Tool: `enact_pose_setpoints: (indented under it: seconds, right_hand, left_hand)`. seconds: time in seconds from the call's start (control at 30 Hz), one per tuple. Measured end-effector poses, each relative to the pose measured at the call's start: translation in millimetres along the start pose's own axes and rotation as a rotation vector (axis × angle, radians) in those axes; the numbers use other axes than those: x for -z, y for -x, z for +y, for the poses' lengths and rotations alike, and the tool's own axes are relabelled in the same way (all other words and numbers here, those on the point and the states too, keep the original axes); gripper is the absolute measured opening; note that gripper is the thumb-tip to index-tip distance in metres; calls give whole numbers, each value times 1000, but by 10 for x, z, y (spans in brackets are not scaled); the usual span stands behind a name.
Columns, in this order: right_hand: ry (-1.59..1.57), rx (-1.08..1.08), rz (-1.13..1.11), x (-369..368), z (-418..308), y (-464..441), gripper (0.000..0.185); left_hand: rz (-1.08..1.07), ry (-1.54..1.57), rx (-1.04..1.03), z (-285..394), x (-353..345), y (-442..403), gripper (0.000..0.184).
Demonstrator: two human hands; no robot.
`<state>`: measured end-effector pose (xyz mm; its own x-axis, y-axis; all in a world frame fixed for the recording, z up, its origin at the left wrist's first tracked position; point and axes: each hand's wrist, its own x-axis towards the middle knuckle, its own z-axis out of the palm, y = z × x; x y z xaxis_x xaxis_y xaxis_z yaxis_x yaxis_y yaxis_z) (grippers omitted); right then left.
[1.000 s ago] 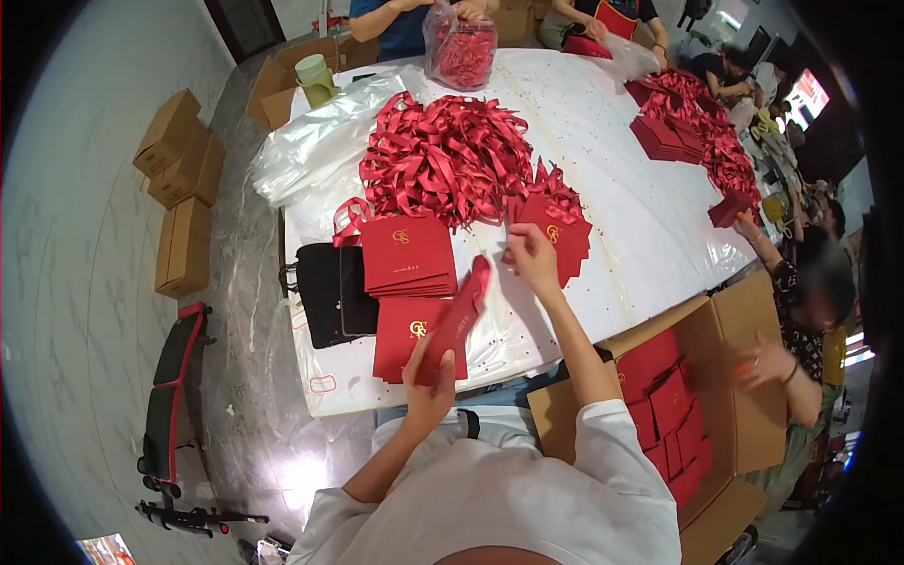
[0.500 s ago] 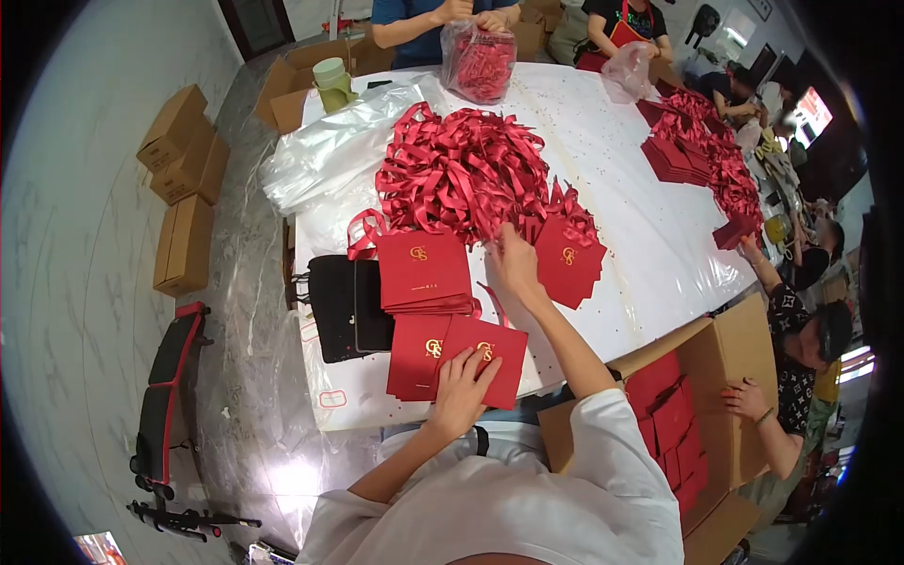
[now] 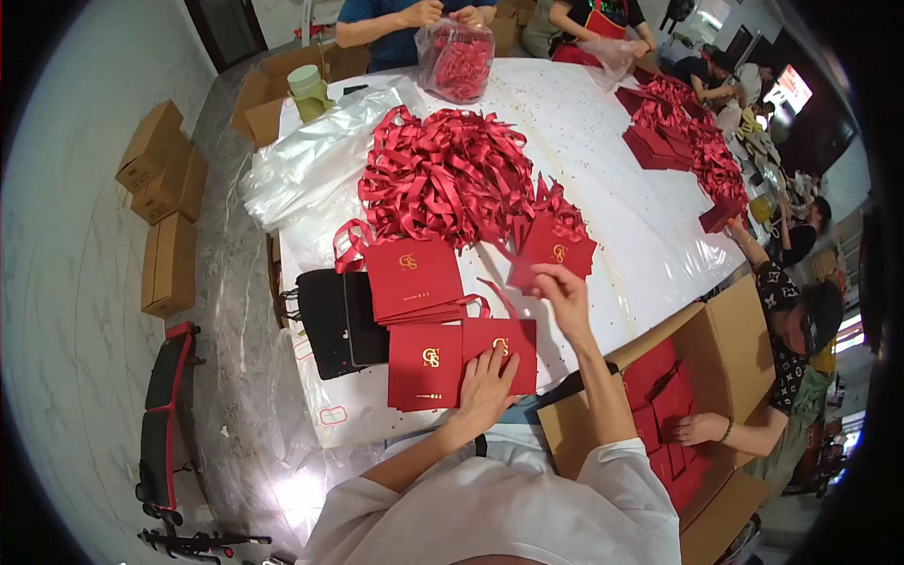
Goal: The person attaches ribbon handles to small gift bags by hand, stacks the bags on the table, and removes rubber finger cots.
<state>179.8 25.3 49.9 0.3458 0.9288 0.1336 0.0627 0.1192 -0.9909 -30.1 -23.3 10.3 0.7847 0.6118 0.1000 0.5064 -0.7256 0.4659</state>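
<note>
My left hand (image 3: 485,388) lies flat with fingers spread on a red paper bag (image 3: 524,356) with a gold logo. Another such bag (image 3: 426,372) is at its left, with a stack of red bags (image 3: 412,273) just beyond. My right hand (image 3: 565,299) is raised over the table, its thumb and fingers drawn together. Whatever is between them is too blurred to make out. Just beyond those fingertips is a fanned stack of red bags (image 3: 556,250). A large heap of red ribbons (image 3: 447,174) lies past both hands, and a loose ribbon (image 3: 496,294) trails between the stacks.
A black pouch (image 3: 325,320) lies left of the bags. Clear plastic sheets (image 3: 315,155) and a green cup (image 3: 308,92) are farther back. At my right stands an open carton (image 3: 734,348) of red bags, with a co-worker's hand (image 3: 699,429) inside. Other people work around the table.
My right hand has come away from the ribbon heap, toward me and to the right. The bag under my left hand has shifted right. The co-worker's hand has moved into the carton.
</note>
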Motion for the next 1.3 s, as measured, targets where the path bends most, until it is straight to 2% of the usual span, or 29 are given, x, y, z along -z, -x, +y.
enact_pose_setpoints:
  seconds: [0.1,0.17,0.23,0.33,0.43,0.47,0.53,0.57,0.63,0.67,0.7,0.73,0.87,0.93,1.0,1.07,1.13,1.23,1.3]
  right_hand:
    - [110,194,100,146,-287,109,15]
    - [-65,146,125,284,-463,212,12]
    - [-377,266,56,372,-632,328,17]
    - [-481,264,-17,443,-965,571,26]
    - [-357,278,26,430,-1168,745,32]
    - [-354,269,35,382,-1175,771,25]
    - [-62,27,45,364,-1141,805,18]
    - [126,-54,20,315,-1120,789,22]
    - [257,-159,-65,225,-845,771,24]
    - [268,-140,-49,164,-641,791,24]
    - [277,-121,-35,125,-442,817,23]
    - [443,-115,-39,130,-300,832,22]
    - [494,-121,5,104,205,844,15]
    - [650,-134,28,84,266,803,13]
    - [641,-154,21,95,318,767,13]
    - [629,-180,19,115,355,755,12]
    - [659,-107,20,127,333,749,12]
    - [610,-147,-5,145,244,754,10]
    - [622,-115,-1,149,200,773,10]
  left_hand:
    - [-21,-19,-5,1,28,-28,77]
    - [-18,-30,-18,-14,24,-31,77]
    - [-26,-24,-23,-31,21,-36,77]
    - [-9,-30,-33,-55,-20,-47,77]
    - [-4,-20,-58,-50,-31,-64,76]
    - [-3,-21,-67,-44,-29,-72,75]
    - [11,-7,-88,-29,-28,-73,73]
    - [31,7,-103,-17,-32,-78,70]
    - [43,46,-104,-25,-70,-111,67]
    - [62,80,-93,-40,-79,-135,63]
    - [99,135,-77,-45,-33,-185,51]
    - [123,148,-62,-77,-26,-236,48]
    - [201,70,-25,-208,19,-471,45]
    - [244,24,-28,-272,-17,-556,44]
    - [101,-4,4,-314,-24,-622,46]
    - [96,3,-13,-324,-12,-661,45]
    - [86,10,-33,-307,21,-699,45]
    - [47,89,18,-302,15,-766,39]
    - [-34,282,101,-327,-37,-803,35]
